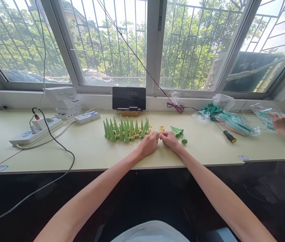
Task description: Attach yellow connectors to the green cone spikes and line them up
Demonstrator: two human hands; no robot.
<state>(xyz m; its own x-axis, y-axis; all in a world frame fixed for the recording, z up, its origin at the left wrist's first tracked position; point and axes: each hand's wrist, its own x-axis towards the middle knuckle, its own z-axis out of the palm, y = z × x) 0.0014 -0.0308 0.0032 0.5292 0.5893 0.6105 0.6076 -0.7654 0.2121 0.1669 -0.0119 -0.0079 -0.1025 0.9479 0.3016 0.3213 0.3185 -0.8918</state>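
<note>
My left hand (147, 144) and my right hand (170, 139) meet on the pale bench top (89, 148), fingers curled around a small green cone piece (158, 135) held between them. Just left of the hands stands a cluster of several upright green cones (126, 129) on yellow bases. A few green cones (179, 132) lie loose on their sides to the right of my right hand. Small yellow parts (161, 128) lie behind the hands.
A dark tablet (129, 98) leans against the window sill. A power strip (35, 132) with cables and stacked white boxes (63, 101) are at left. A screwdriver (226, 134) and bagged green parts (233, 122) lie at right, where another person's hand (279, 121) works.
</note>
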